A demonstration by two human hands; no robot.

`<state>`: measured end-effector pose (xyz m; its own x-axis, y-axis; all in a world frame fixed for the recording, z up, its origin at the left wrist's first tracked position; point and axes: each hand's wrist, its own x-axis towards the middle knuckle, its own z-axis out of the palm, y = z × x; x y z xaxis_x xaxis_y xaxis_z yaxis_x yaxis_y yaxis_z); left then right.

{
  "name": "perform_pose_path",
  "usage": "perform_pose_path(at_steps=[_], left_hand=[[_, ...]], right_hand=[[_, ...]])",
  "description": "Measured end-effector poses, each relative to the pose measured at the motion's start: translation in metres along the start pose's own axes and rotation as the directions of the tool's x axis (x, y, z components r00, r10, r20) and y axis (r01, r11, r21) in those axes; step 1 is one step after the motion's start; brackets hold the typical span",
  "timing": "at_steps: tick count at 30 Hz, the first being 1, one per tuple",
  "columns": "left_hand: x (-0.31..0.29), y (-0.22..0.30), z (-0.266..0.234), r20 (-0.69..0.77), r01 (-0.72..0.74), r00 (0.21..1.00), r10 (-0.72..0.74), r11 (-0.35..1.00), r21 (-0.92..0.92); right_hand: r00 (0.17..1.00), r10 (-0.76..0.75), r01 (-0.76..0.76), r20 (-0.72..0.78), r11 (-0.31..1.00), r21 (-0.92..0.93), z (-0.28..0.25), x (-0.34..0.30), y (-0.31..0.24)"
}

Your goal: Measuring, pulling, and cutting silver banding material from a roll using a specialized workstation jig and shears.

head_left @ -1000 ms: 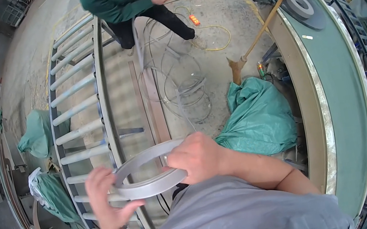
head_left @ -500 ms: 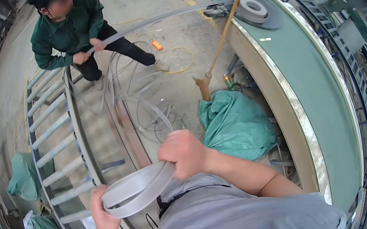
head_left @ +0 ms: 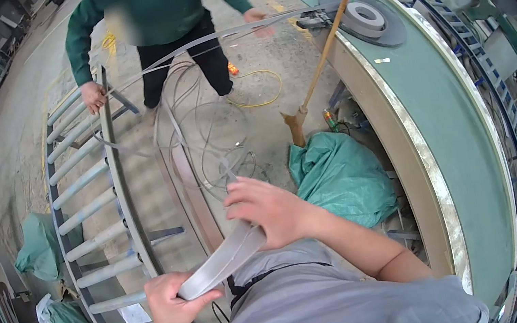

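A flat coil of grey plastic strip, like edge banding [head_left: 224,259], hangs in front of my body between both hands. My left hand [head_left: 172,301] grips its near left end, with the thumb laid along the lower side. At the far right end, my right hand [head_left: 270,209] holds the coil against the palm, its fingers loosely curved and its thumb hidden. A free length of the strip rises past the right fingertips toward loose loops of strip [head_left: 201,130] on the floor.
A person in a green top [head_left: 165,5] stands ahead, handling a long strip that reaches a reel [head_left: 363,18] on the green-topped bench [head_left: 450,148]. A roller conveyor [head_left: 91,212] runs along the left. A broom [head_left: 297,123] and a green sack [head_left: 343,181] stand beside the bench.
The coil has tilted and shows narrower; my right fingers have loosened and lifted. My left hand has shifted slightly right. The other person has straightened, come closer and spread their hands along the strip.
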<state>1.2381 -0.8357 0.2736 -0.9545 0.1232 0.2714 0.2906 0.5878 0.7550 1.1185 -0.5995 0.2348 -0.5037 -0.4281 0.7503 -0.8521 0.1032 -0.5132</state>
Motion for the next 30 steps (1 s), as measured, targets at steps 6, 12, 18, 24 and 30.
perform_pose_path(at_steps=[6, 12, 18, 24, 30], left_hand=[[-0.019, -0.021, -0.024, -0.064, -0.002, 0.998, 0.009, 0.993, 0.115], [-0.043, -0.016, -0.039, -0.143, 0.100, 0.987, -0.079, 0.984, 0.149], [-0.031, -0.006, -0.025, -0.161, 0.374, 0.917, -0.366, 0.927, 0.025], [-0.027, -0.009, -0.027, -0.121, 0.292, 0.940, -0.319, 0.935, -0.203], [-0.035, -0.033, -0.010, -0.184, 0.168, 0.949, -0.255, 0.906, -0.390]], right_hand=[[0.966, 0.131, -0.141, 0.224, 0.990, 0.031, 0.007, -0.006, -0.007], [0.961, 0.138, -0.173, 0.241, 0.976, 0.134, 0.020, 0.006, -0.021], [0.792, 0.402, -0.516, 0.459, 0.843, 0.151, 0.016, -0.017, 0.004], [0.900, 0.340, -0.380, 0.274, 0.919, 0.107, 0.013, -0.010, 0.014], [0.745, 0.517, -0.641, 0.421, 0.730, 0.238, 0.004, -0.029, -0.001]])
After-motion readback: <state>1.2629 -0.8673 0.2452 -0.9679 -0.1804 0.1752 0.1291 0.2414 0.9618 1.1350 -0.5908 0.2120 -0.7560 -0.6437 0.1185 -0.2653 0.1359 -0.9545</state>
